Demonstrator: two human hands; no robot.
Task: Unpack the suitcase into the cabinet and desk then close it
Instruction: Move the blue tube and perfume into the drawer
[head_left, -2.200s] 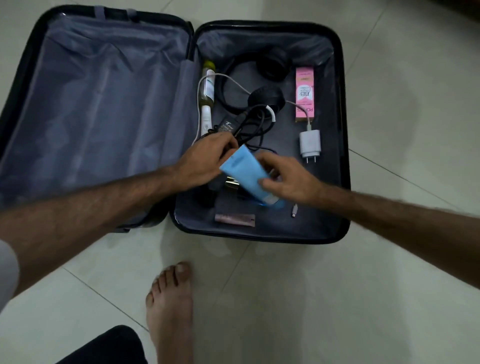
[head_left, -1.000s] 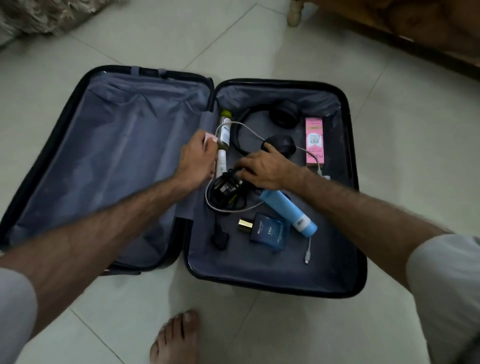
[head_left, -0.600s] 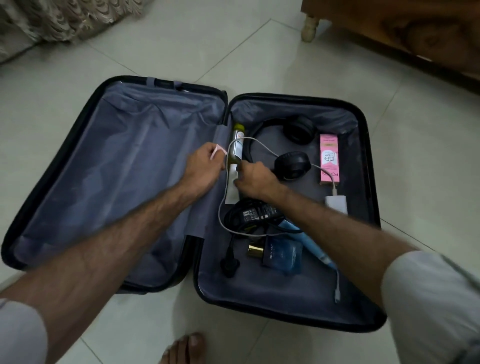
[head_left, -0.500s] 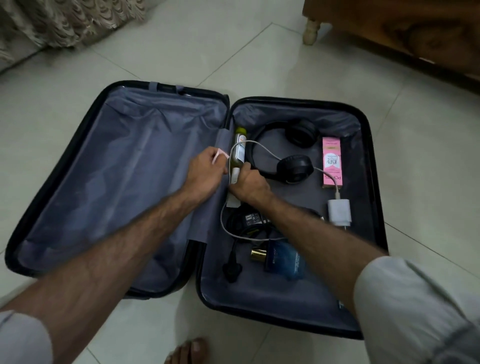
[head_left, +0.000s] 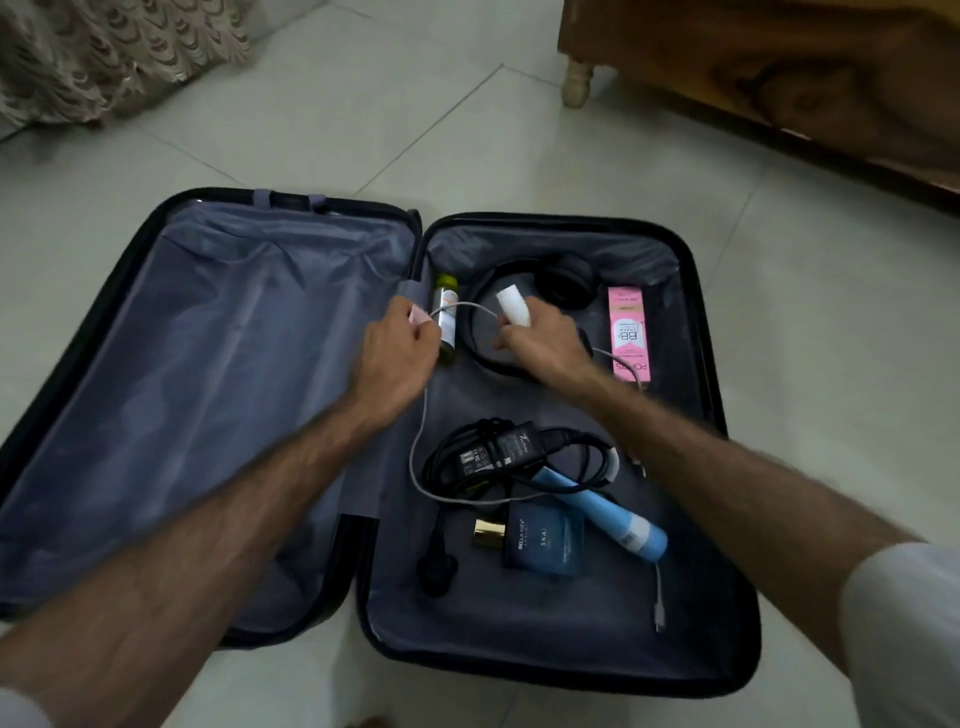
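Right hand (head_left: 540, 340) clamped on white tube (head_left: 513, 306); left hand (head_left: 397, 358) pinched pink packet (head_left: 417, 316), olive bottle (head_left: 447, 325) lengthwise just beside

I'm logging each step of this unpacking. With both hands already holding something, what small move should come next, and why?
Probably lift the right hand clear with its white tube, minding the white cable. The cable loops by the left hand, which grips a small pink item, and could snag.

A home room: tiled floor (head_left: 363, 119), wooden furniture (head_left: 779, 67), patterned fabric (head_left: 104, 52).
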